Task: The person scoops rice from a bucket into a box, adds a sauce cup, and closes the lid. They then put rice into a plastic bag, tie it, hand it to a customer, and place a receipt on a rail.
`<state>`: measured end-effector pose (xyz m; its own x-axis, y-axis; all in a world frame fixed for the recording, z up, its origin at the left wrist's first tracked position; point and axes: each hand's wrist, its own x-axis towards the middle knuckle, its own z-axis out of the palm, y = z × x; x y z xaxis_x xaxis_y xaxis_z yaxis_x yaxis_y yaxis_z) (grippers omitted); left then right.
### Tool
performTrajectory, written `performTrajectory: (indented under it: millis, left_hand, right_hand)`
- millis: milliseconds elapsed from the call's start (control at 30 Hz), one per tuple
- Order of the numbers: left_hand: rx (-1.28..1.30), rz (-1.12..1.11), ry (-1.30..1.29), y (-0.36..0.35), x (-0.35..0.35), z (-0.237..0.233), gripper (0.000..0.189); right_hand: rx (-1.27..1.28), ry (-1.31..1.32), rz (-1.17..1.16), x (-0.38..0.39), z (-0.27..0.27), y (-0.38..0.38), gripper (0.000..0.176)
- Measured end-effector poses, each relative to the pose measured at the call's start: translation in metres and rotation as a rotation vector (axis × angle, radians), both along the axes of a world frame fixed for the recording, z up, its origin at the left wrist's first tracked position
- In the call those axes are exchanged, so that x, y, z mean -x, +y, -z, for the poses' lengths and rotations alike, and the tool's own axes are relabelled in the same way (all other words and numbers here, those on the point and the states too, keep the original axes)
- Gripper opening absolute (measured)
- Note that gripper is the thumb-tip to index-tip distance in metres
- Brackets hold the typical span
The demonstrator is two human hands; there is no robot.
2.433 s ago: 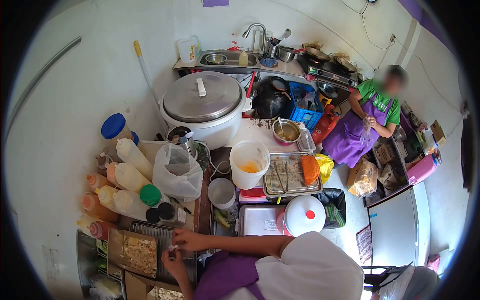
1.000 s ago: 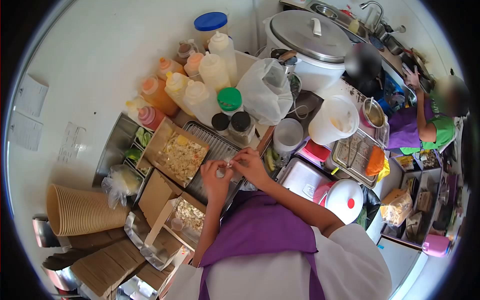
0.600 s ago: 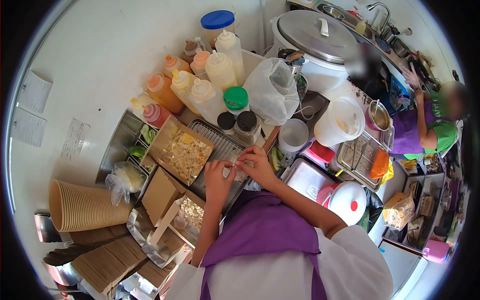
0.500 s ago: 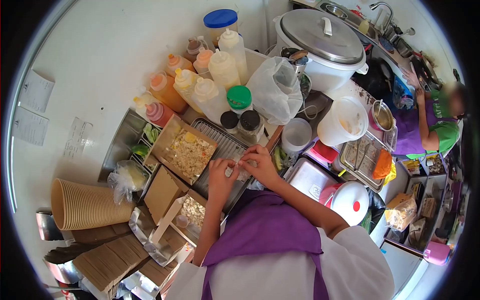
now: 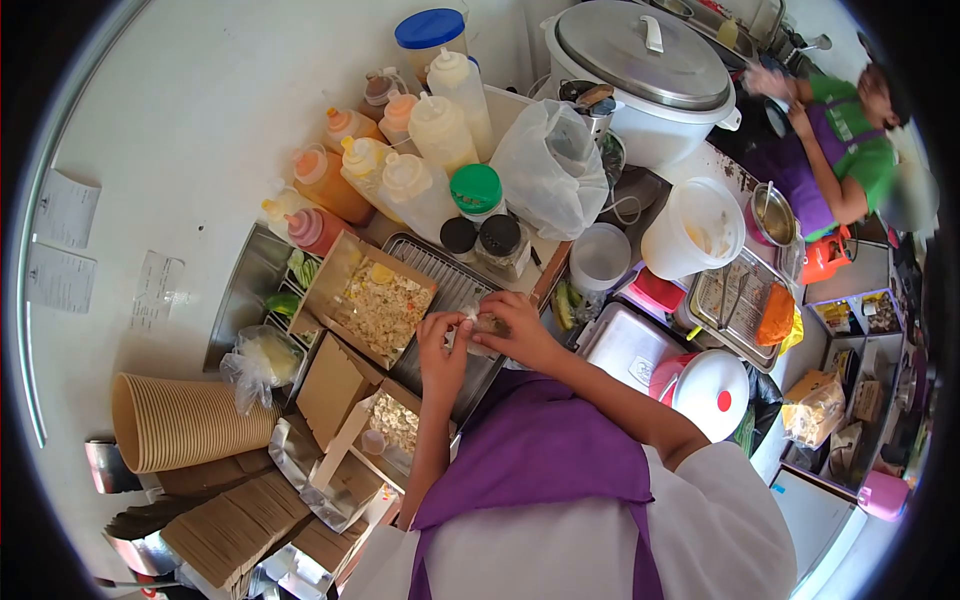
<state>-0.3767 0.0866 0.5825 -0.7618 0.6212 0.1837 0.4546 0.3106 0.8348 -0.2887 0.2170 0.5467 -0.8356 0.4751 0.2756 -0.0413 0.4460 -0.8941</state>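
A small clear plastic bag (image 5: 483, 338) is between my two hands, above the metal tray with a wire rack (image 5: 440, 268). My left hand (image 5: 444, 347) pinches the bag's gathered edge. Fingers of my right hand (image 5: 519, 333) close on its other side; a brownish content shows faintly through the plastic. Left of my hands lies an open cardboard box of fried rice (image 5: 385, 310) with a yellow lemon-like piece. Nearer me is a second cardboard box (image 5: 392, 420) with pale chopped food and a small cup in it.
Several squeeze bottles (image 5: 440, 135) and black-capped shakers (image 5: 500, 250) stand behind the rack. Stacked paper bowls (image 5: 190, 425) and folded cardboard (image 5: 235, 525) are at left. A large rice cooker (image 5: 640, 100), white bucket (image 5: 690, 235) and round-lidded container (image 5: 715, 395) are at right. A co-worker (image 5: 835, 150) stands beyond.
My fingers have shifted on the plastic bag, and more of it shows between my hands. The co-worker has moved a little and raised a hand. The view has tilted slightly.
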Motion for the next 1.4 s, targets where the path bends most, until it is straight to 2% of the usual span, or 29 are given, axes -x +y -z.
performTrajectory:
  millis: [267, 467, 800, 900, 967, 1067, 1167, 1200, 1267, 1300, 1367, 1400]
  left_hand:
    - [-0.126, 0.060, -0.103, 0.000, 0.004, 0.020, 0.013]
    - [-0.189, 0.038, -0.466, -0.002, -0.005, 0.011, 0.017]
    - [-0.206, -0.010, -0.494, -0.004, -0.013, 0.003, 0.016]
    - [-0.231, -0.037, -0.524, -0.002, -0.016, 0.004, 0.017]
    - [-0.248, -0.053, -0.608, 0.001, -0.018, -0.004, 0.017]
    - [-0.231, -0.036, -0.505, 0.008, -0.012, -0.032, 0.018]
    - [-0.183, -0.140, -0.166, 0.001, -0.006, -0.044, 0.031]
    - [-0.088, -0.198, 0.024, -0.002, -0.009, -0.060, 0.041]
    - [0.138, -0.327, 0.386, -0.009, -0.028, -0.092, 0.064]
    - [-0.038, -0.318, 0.173, -0.012, -0.038, -0.090, 0.074]
    - [-0.418, -0.296, -0.216, -0.016, -0.061, -0.084, 0.094]
    - [-0.511, -0.219, -0.485, -0.020, -0.074, -0.084, 0.102]
  right_hand:
    - [-0.138, 0.041, -0.009, 0.005, 0.010, 0.000, 0.011]
    - [-0.125, 0.087, -0.024, 0.006, 0.008, 0.002, 0.010]
    - [-0.113, 0.102, -0.064, 0.010, 0.012, 0.006, 0.012]
    - [-0.067, 0.069, -0.096, 0.010, 0.010, 0.008, 0.011]
    - [0.172, 0.073, -0.154, 0.009, 0.007, 0.007, 0.011]
    - [0.402, 0.070, -0.189, 0.011, -0.004, 0.011, 0.011]
    - [0.618, -0.020, -0.199, 0.011, -0.023, 0.017, 0.013]
    - [0.693, -0.073, -0.208, 0.010, -0.033, 0.017, 0.013]
    - [1.044, -0.064, -0.231, 0.006, -0.062, 0.016, 0.015]
    - [1.221, -0.082, -0.241, 0.003, -0.077, 0.015, 0.016]
    - [1.182, -0.103, -0.297, 0.000, -0.093, 0.014, 0.020]
    - [1.060, -0.118, -0.332, -0.001, -0.104, 0.012, 0.019]
